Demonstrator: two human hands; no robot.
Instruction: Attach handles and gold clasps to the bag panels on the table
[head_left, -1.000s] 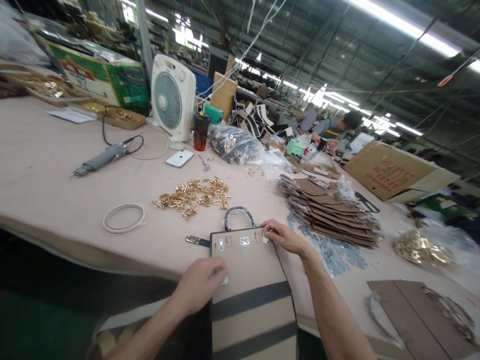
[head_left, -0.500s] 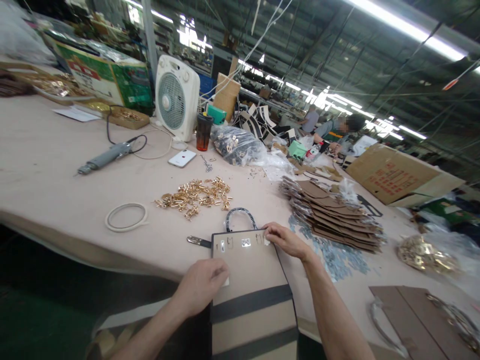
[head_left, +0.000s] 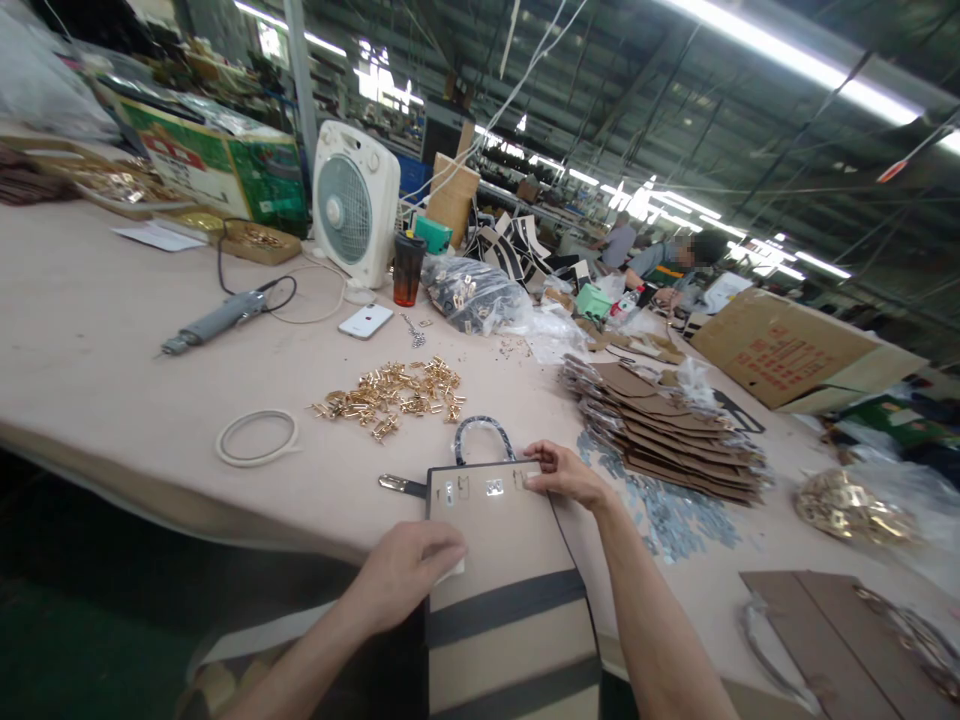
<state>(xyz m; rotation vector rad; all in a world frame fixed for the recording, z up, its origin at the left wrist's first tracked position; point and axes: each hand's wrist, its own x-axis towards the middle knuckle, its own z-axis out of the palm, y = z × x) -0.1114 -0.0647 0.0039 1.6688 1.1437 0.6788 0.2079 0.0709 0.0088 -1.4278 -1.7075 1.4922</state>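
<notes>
A tan bag panel point(head_left: 499, 545) with dark bands lies at the table's near edge, a black handle point(head_left: 484, 432) arching from its far end and a metal-tipped strap point(head_left: 399, 486) poking out to the left. My left hand point(head_left: 409, 573) grips the panel's left edge, fingers curled round it. My right hand point(head_left: 564, 473) pinches the panel's top right corner beside small metal fittings point(head_left: 491, 487). A pile of gold metal clasps point(head_left: 394, 390) lies just beyond the panel.
A tape ring point(head_left: 257, 437), a corded power tool point(head_left: 217, 321), a white phone point(head_left: 364, 320), a dark cup point(head_left: 408, 267) and a white fan point(head_left: 355, 201) stand to the left. A stack of brown panels point(head_left: 664, 425) lies to the right, with a cardboard box point(head_left: 787, 350). Another person point(head_left: 679, 265) works further off.
My right hand has slid slightly left along the panel's top edge. The view has shifted a little; my left hand keeps its grip.
</notes>
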